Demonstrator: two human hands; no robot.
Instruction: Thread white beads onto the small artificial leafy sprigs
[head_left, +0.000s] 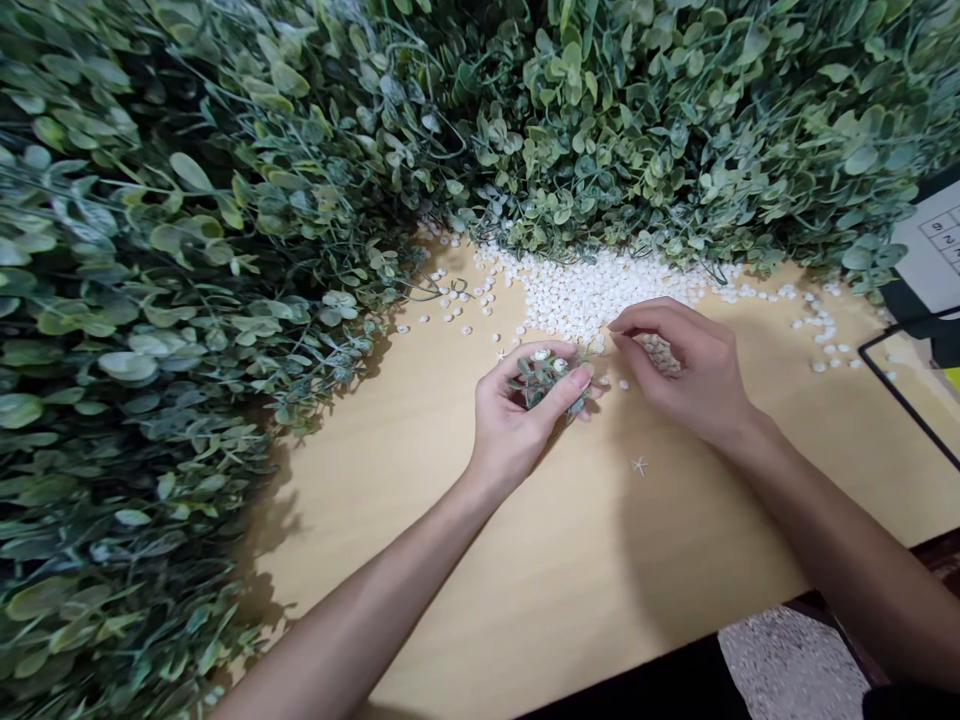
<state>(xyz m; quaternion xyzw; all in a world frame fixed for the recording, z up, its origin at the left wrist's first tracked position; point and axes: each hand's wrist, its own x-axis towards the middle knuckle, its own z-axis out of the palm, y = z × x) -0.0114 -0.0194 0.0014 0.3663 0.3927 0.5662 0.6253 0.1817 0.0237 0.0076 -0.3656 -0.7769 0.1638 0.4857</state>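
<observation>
Left hand (525, 405) curled around a leafy sprig (544, 375) — right hand (686, 360) pinched over white beads (592, 285).

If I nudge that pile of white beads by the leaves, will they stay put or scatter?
Probably scatter: the beads are small, loose and rounded, and strays already lie across the table. They look light, so the right hand could shift many. Likely fiddly to pinch singly.

A white sheet (934, 255) at the far right edge carries a printed grid with small digits, too blurred to read.
</observation>
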